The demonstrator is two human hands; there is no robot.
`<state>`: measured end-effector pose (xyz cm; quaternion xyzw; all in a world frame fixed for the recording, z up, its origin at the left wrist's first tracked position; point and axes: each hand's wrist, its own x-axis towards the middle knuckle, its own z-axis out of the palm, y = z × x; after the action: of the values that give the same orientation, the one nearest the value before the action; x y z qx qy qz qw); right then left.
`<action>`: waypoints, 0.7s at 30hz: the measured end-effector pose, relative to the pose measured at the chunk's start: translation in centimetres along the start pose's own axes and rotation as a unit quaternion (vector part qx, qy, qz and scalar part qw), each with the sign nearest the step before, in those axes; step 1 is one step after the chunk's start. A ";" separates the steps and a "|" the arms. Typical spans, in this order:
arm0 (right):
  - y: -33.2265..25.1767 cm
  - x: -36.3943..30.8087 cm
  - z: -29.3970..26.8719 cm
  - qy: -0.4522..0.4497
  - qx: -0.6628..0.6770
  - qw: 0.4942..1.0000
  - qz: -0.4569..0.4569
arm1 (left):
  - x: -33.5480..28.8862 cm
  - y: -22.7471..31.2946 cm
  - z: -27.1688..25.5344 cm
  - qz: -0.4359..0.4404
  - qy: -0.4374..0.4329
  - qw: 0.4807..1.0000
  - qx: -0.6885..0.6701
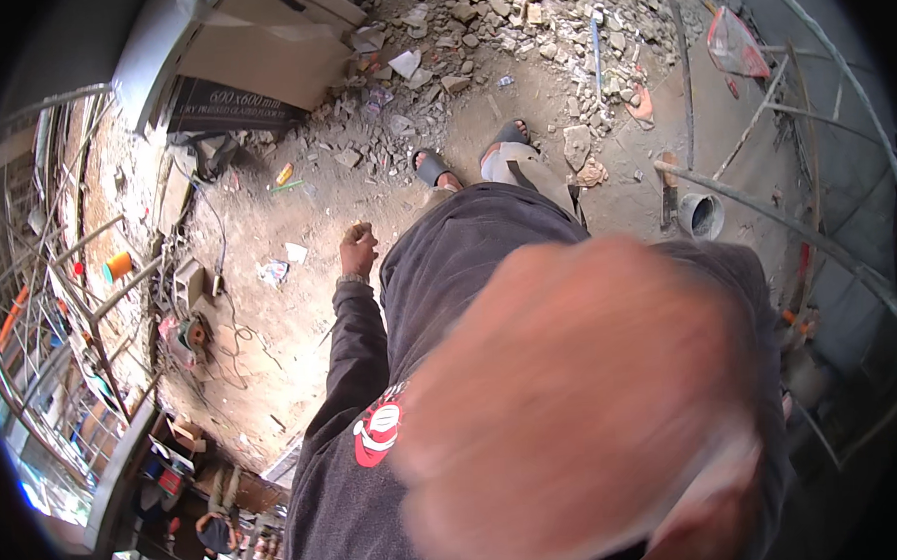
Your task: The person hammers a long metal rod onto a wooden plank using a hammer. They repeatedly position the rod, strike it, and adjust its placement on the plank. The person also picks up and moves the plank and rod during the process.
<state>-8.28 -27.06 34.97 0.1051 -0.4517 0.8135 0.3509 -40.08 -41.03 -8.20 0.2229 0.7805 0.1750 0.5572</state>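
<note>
My right hand is raised very close to the camera, large and smeared by motion. It covers much of my dark top, and its fingers cannot be made out. By my left side hangs my left hand, its fingers curled closed below a dark sleeve. Whatever those fingers may hold is hidden. Beneath that hand is the dusty ground. My feet, in dark sandals, stand at the edge of broken rubble.
Cardboard boxes stand far left. A corded power tool lies left, beside a hollow block. To the right are a grey bucket, a wooden-handled tool and metal poles. Another person is at lower left.
</note>
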 end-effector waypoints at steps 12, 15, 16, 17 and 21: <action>14.5 -35.1 -21.0 0.492 -0.355 0.444 0.659 | -2.4 -9.9 -1.1 -0.004 0.124 0.982 -0.140; 12.6 -41.5 -21.7 0.353 -0.352 0.425 0.756 | -4.8 -12.9 1.3 -0.002 0.185 0.973 -0.138; 11.7 -41.9 -22.2 0.323 -0.356 0.433 0.763 | -5.8 -13.7 2.3 -0.040 0.192 0.969 -0.148; 11.1 -41.4 -22.8 0.298 -0.363 0.444 0.763 | -6.8 -14.3 3.2 -0.044 0.204 0.970 -0.121; 12.2 -34.4 -28.1 0.223 -0.397 0.504 0.734 | -10.9 -14.4 7.2 -0.137 0.224 0.956 -0.134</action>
<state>12.84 -24.91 -5.95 -0.5991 -0.5493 0.5120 -0.2780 -32.41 -58.86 -9.38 -0.0076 0.8776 0.2455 0.4117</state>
